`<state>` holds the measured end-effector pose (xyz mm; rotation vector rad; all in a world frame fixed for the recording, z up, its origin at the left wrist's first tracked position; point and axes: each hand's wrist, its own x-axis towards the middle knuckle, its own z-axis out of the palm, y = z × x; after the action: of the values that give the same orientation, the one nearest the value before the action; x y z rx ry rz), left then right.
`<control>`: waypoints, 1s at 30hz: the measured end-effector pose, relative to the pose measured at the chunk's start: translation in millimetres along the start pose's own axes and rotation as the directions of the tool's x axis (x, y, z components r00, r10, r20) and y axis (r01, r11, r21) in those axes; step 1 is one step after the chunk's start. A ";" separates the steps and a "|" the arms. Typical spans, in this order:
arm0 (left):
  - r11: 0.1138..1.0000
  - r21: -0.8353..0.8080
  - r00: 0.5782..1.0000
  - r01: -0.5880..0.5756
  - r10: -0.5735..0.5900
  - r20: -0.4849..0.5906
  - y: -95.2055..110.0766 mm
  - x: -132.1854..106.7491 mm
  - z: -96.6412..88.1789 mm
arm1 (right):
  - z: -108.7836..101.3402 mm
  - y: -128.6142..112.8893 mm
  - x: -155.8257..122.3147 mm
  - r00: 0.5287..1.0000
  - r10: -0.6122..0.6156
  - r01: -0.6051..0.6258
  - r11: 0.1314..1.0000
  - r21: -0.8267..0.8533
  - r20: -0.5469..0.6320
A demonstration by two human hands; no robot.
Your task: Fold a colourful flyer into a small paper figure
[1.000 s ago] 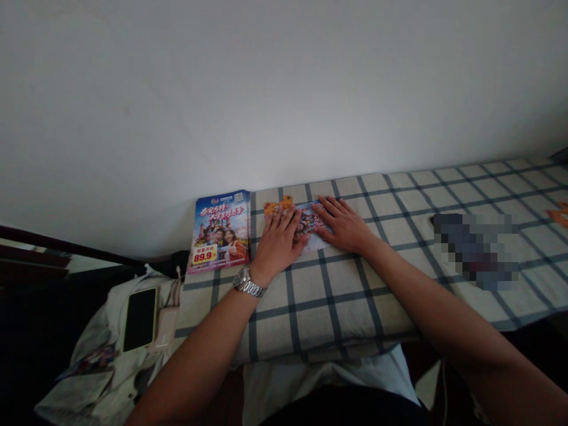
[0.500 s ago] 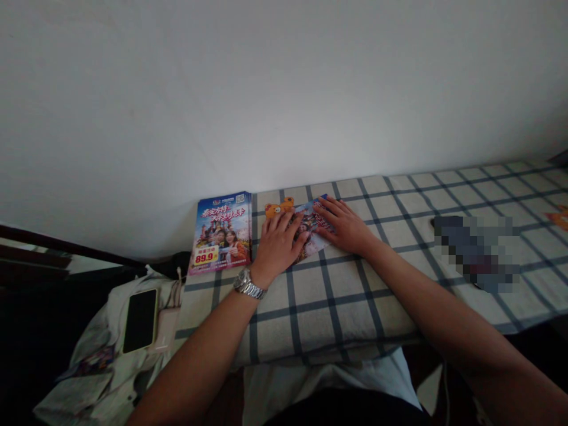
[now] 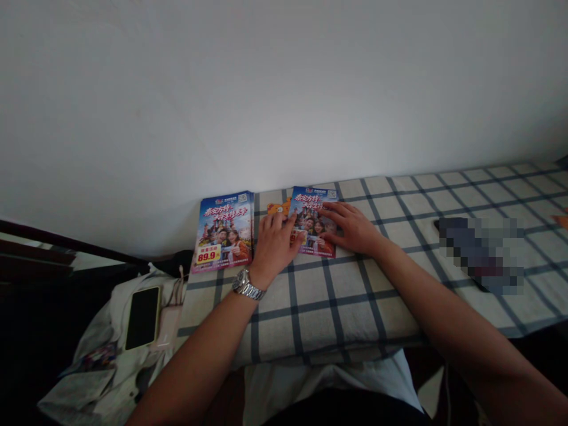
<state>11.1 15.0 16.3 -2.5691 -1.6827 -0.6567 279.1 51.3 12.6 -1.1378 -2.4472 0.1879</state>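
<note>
A colourful leaflet point(image 3: 312, 208) lies unfolded and flat on the checked cloth point(image 3: 337, 296). My left hand point(image 3: 273, 248), with a metal watch on the wrist, rests on the leaflet's left edge with fingers stretched out. My right hand point(image 3: 352, 228) lies flat on its right side, fingers spread. To the left sits a stack of the same leaflets point(image 3: 223, 231) showing a yellow 89.9 price tag. A small orange bear-shaped thing point(image 3: 278, 207) peeks out behind my left hand.
A white wall rises right behind the cloth. A dark blurred-out object point(image 3: 481, 251) lies on the cloth to the right. At the lower left a phone point(image 3: 142, 316) and a white power bank point(image 3: 166, 325) rest on crumpled light fabric.
The leaflet was folded and tilted under both hands; now it is opened out flat and upright, showing its full front. Both hands have slid apart to its two sides.
</note>
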 end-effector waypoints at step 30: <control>0.956 -0.126 0.941 -0.265 0.285 0.181 -24.1 -3.9 -14.3 | 0.2 16.8 -5.6 0.986 -0.123 0.108 0.986 0.128 0.110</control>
<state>-16.2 18.7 22.6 -2.9509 -1.3193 -0.4959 293.9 58.1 5.5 -0.9543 -2.5567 0.3724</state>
